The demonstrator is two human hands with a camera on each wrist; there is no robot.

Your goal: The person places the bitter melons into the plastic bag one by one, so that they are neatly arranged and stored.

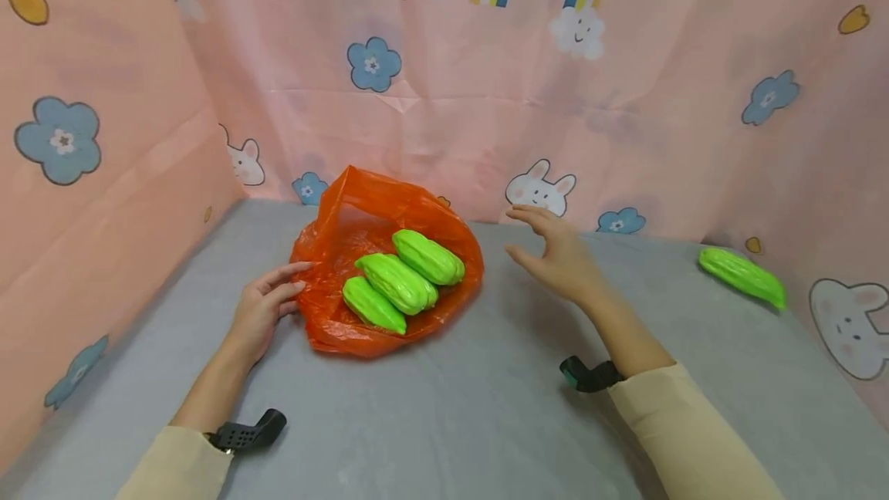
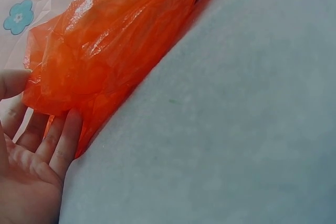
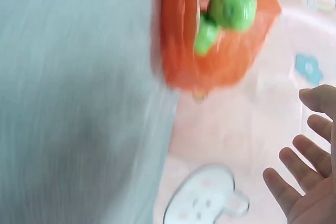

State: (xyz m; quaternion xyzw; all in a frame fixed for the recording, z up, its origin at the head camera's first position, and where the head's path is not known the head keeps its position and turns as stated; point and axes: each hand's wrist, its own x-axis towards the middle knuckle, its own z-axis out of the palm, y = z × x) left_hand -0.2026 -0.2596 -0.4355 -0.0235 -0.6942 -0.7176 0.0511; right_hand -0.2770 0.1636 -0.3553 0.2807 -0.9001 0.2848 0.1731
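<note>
An orange plastic bag (image 1: pixel 326 330) lies with its mouth spread wide. In it rest three bright green ridged vegetables, shaped like bitter melons: a far one (image 1: pixel 428 257), a middle one (image 1: pixel 397 282) and a near one (image 1: pixel 373 305). My left hand (image 1: pixel 260 311) rests at the bag's left rim, its fairly straight fingers (image 2: pixel 65 142) touching the plastic. To the right of the bag, my right hand (image 1: pixel 556 257) is raised above the table, fingers apart and nothing in them. In the right wrist view its fingers (image 3: pixel 296 169) spread beside the bag (image 3: pixel 210 72).
Another green vegetable of the same kind (image 1: pixel 741 276) lies at the far right of the grey tabletop (image 1: pixel 417 423). Pink printed cloth (image 1: pixel 444 122) hangs behind and along the sides. Each wrist wears a black camera band (image 1: pixel 246 432).
</note>
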